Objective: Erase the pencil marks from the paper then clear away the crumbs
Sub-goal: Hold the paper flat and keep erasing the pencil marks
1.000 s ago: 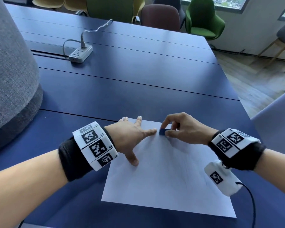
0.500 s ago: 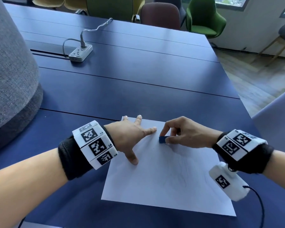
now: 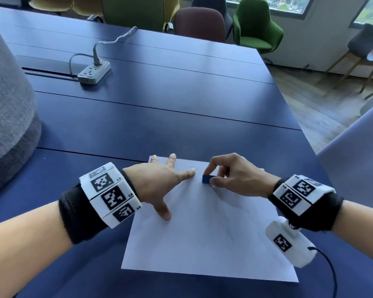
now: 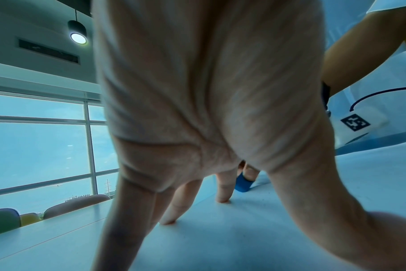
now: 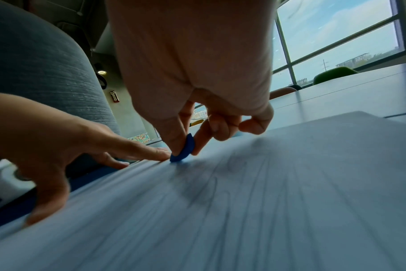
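A white sheet of paper lies on the dark blue table, with faint pencil marks near its middle right. My left hand is spread flat on the sheet's upper left part, fingertips pressing it down. My right hand pinches a small blue eraser between thumb and forefinger, its lower edge on the paper just right of my left forefinger. The right wrist view shows the eraser touching the sheet, blurred by motion. The eraser also shows past my left fingers.
A grey power strip with its cable lies far back on the left. A large grey upholstered shape stands at the left edge. Chairs line the table's far side. The table's right edge drops to a wooden floor.
The right hand with the eraser went slightly down the sheet and has come back up near the top edge. The left hand stays planted on the paper.
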The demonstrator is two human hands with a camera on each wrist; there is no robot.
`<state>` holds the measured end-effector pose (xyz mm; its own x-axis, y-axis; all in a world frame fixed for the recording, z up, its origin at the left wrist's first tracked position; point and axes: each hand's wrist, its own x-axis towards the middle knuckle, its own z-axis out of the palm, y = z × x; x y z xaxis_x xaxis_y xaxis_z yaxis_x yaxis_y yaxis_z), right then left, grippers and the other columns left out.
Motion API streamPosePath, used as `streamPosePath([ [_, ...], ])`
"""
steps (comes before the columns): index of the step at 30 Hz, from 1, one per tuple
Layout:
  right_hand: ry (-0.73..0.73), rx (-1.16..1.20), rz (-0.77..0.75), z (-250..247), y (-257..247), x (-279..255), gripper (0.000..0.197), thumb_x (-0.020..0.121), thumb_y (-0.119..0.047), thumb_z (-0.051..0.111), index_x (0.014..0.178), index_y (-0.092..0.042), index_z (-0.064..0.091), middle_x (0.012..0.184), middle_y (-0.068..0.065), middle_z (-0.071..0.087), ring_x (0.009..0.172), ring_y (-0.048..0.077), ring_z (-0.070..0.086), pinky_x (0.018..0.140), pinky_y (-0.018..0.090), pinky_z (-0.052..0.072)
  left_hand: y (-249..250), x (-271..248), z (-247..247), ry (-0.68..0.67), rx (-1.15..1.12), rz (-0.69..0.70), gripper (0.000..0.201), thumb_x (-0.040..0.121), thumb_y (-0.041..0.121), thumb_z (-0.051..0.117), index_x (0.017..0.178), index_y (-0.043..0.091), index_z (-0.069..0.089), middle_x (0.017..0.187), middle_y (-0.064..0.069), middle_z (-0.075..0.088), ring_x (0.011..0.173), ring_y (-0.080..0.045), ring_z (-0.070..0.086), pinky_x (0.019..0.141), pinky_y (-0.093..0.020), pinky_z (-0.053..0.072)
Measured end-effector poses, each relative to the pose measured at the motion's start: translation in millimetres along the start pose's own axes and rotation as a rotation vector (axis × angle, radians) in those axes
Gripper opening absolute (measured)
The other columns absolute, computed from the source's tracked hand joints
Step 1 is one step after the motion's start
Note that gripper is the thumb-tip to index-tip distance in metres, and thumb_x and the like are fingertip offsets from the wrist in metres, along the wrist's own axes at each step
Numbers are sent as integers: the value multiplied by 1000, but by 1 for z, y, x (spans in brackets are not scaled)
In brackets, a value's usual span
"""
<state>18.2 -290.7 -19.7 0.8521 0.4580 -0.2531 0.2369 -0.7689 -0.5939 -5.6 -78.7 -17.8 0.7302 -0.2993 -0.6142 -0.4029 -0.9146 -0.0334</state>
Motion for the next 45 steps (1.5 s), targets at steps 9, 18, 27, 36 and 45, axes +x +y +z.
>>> streamPosePath([
  [9,-42,27,-14,2,-2,-5,11,84,-21,66,90,-30,69,65,-8,58,51,2,46,54,15,38,-1,-1,2,-3,0,4,125,67,52,82,148,50,-14,161,-14,-16,141,-56,5,102,-55,39],
  [18,-10,32,-40,8,-2,-6,11,84,-21,67,88,-31,69,65,-7,58,52,3,46,56,17,38,0,0,0,-14,0,-2,127,66,52,83,147,50,-16,160,-14,-17,141,-56,4,102,-55,39],
  [27,-51,-23,-65,8,-7,-7,12,85,-23,66,91,-33,69,66,-10,55,52,0,47,54,11,34,-1,0,0,-8,2,-11,127,66,53,83,146,53,-16,161,-12,-17,142,-55,4,101,-55,41],
  [36,-57,-36,-84,8,-10,-10,13,85,-23,66,90,-34,69,68,-9,56,55,0,47,54,13,36,0,-2,0,-16,-5,-14,127,66,52,83,146,52,-15,161,-12,-18,143,-54,3,104,-56,38],
  [45,-19,-6,-38,6,-2,-21,11,84,-22,66,88,-32,68,65,-9,54,52,-1,46,51,9,36,0,-2,0,-15,-17,-10,127,66,51,83,147,52,-14,161,-12,-18,143,-53,2,105,-56,37],
])
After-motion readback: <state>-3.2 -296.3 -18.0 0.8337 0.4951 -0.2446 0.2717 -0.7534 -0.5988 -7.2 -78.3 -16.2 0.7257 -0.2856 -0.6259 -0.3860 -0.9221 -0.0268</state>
